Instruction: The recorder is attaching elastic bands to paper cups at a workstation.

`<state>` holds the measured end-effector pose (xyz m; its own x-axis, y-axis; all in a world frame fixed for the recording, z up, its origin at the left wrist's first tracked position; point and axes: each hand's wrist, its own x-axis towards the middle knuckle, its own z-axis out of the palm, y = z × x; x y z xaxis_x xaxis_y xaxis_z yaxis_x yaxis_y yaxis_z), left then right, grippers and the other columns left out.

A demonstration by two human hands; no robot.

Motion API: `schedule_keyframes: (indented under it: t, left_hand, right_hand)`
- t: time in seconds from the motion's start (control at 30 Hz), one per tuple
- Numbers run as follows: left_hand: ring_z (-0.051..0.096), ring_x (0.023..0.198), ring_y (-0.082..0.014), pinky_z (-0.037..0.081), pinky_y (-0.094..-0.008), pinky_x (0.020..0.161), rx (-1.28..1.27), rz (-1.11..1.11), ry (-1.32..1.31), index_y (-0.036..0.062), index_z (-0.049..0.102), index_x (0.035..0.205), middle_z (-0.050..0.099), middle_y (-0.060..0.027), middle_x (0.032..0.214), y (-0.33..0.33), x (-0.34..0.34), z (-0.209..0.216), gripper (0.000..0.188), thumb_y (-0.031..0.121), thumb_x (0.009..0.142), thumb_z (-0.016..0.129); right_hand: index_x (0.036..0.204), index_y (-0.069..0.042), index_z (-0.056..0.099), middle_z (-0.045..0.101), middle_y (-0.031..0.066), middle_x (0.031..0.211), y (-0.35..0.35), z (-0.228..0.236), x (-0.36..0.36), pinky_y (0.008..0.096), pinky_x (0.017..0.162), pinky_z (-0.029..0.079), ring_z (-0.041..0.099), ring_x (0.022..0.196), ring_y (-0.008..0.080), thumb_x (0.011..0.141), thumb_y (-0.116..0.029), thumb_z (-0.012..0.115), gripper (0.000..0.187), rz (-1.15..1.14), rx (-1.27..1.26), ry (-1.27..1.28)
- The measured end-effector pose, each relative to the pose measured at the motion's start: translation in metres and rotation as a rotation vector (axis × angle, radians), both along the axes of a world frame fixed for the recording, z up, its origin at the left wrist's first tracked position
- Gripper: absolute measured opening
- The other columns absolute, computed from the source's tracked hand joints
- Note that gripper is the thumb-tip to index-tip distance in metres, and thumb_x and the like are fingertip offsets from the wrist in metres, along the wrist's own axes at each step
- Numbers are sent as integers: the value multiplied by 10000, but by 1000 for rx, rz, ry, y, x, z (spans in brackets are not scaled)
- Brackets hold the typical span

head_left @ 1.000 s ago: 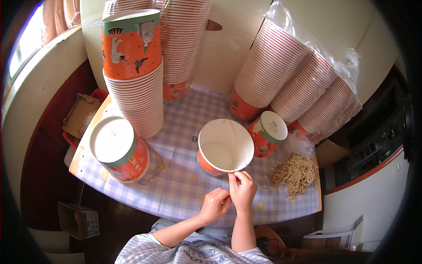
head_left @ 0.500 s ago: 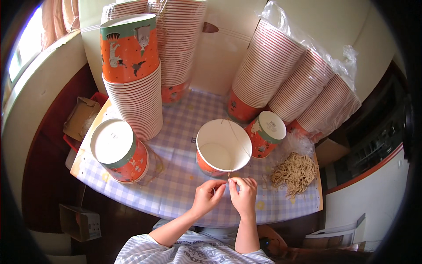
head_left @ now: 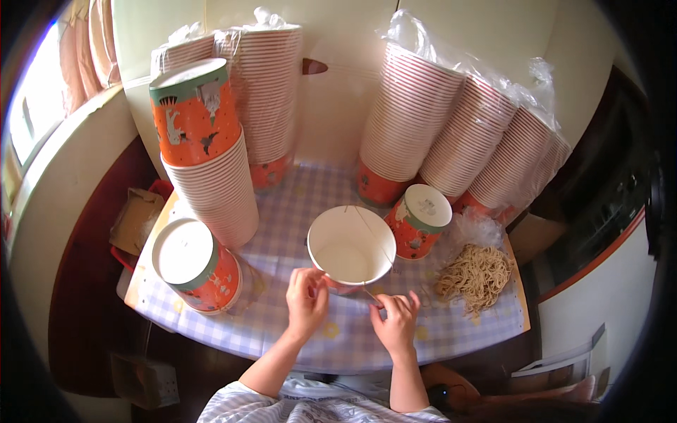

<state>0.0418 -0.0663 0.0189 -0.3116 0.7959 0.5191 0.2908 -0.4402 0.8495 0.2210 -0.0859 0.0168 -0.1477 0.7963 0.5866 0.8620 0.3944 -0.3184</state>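
An upright white-lined paper bucket (head_left: 345, 243) stands before me, its mouth facing up. Thin tan string (head_left: 370, 229) runs from its far rim across to the right side, and a short end comes out at the near rim. My right hand (head_left: 396, 323) pinches that short end between thumb and fingers, just in front of the bucket. Beside the front-left rim is my left hand (head_left: 306, 303), its fingers curled against the bucket's side; what they hold, if anything, is hidden. A tangled heap of tan strings (head_left: 474, 278) lies to the right.
Upside-down orange buckets stand at left (head_left: 185, 254) and right (head_left: 427, 204). A tall nested bucket stack (head_left: 211, 183) rises at the left. Plastic-wrapped stacks (head_left: 416, 106) line the back. Checked cloth (head_left: 282, 233) covers the table.
My hands, which were together at the near rim, have parted. The left moved up-left to the bucket's side; the right moved right and down with the string. The view has shifted slightly.
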Motion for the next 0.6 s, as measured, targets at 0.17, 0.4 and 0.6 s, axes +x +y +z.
schedule_keyframes:
  t: [0.17, 0.4, 0.6]
  left_hand:
    - [508, 938, -293, 469, -371, 775, 36, 28, 764, 110, 597, 1042, 535, -96, 1109, 18, -38, 32, 440, -48, 633, 558]
    - [493, 1020, -224, 398, -375, 856, 158, -334, 970, 119, 621, 857, 585, 16, 1042, 17, -74, 60, 194, 161, 680, 687]
    - [554, 856, -236, 406, -340, 795, 105, -814, 507, 27, 558, 848, 568, -70, 834, -14, -118, 85, 148, 164, 835, 614]
  right_hand:
    - [877, -121, 580, 562, 9, 683, 10, 13, 12, 413, 908, 336, 551, 713, 185, 699, -132, 686, 207, -2, 105, -43]
    - [750, -118, 619, 481, 3, 616, 6, 51, 14, 361, 722, 398, 488, 630, 193, 680, -124, 711, 116, 223, 258, -50]
    - [726, -78, 635, 547, 6, 590, 2, 76, 22, 309, 613, 454, 491, 493, 139, 715, -133, 715, 98, 710, 61, 457]
